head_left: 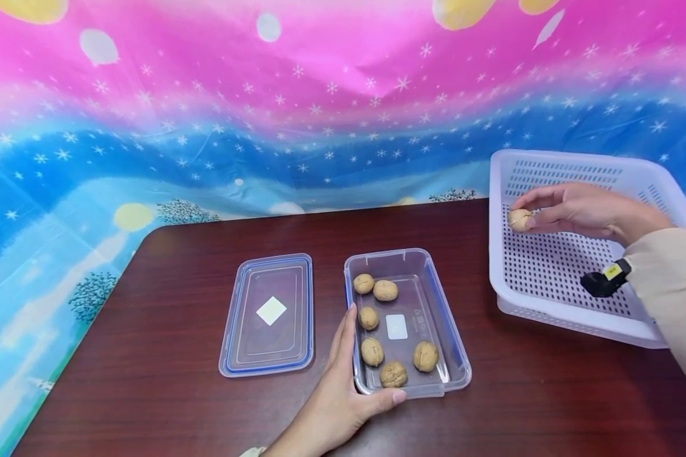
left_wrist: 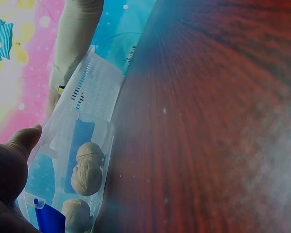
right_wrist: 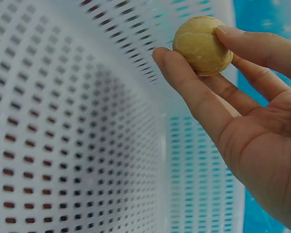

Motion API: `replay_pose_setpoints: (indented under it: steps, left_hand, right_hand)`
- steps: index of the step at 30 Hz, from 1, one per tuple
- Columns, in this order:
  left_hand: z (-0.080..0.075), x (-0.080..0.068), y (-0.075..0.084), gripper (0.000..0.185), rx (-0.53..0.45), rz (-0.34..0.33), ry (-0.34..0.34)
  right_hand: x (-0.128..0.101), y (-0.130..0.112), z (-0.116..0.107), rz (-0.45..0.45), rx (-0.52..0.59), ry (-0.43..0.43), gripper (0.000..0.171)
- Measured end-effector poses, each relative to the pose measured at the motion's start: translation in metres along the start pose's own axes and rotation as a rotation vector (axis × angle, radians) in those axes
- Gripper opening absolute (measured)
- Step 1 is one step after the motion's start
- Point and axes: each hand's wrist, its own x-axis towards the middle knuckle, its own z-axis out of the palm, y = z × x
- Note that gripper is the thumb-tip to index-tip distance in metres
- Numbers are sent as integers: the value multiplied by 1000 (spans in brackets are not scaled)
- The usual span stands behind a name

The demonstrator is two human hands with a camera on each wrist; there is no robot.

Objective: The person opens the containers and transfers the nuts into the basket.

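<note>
Findings, with the clear plastic box (head_left: 389,255) taken as the centre of the dial and 12 o'clock pointing away from the person.

The right hand (head_left: 594,209), at the white basket (head_left: 549,310) between 2 and 3 o'clock, pinches a single walnut (head_left: 519,220) between thumb and fingertips, with only a nut's width between them. That walnut sits towards the basket's own 10 o'clock side, lifted off the perforated floor. Contact with the basket wall could not be established.

The left hand (head_left: 343,393) is between 7 and 8 o'clock, thumb and fingers spread wide: straight fingers lie against the box's left wall, the thumb along its near edge. It appears to steady the box rather than clasp it.

Inside the box lie six walnuts (head_left: 372,351): two towards 11 o'clock (these nearly touching), then one each near 9, 8, 6 and 5. The box lid (head_left: 280,339) lies flat on the dark wooden table (head_left: 188,304) at 9 o'clock, well apart from the right hand.

Progress, in this inspector's judgement: if the nuts are bound for the box, six are placed and the one in the fingers remains outstanding. A still moment does not prove the direction of transfer. No further walnut is visible in the basket, although the hand and sleeve hide part of it. The lid is not fitted; whether fitting is required cannot be certified.
</note>
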Motion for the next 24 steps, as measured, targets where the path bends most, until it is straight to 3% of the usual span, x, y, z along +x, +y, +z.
replay_pose_setpoints:
  steps: [9, 15, 24]
  left_hand:
    - [0, -1, 0, 130, -10, -2, -4]
    - [0, 0, 0, 130, -5, -5, -6]
    - [0, 0, 1, 130, -2, -4, -6]
  right_hand:
    - [9, 11, 6, 175, -3, 53, 34]
    - [18, 17, 12, 241, 0, 49, 33]
    - [21, 18, 17, 310, -32, 116, 29]
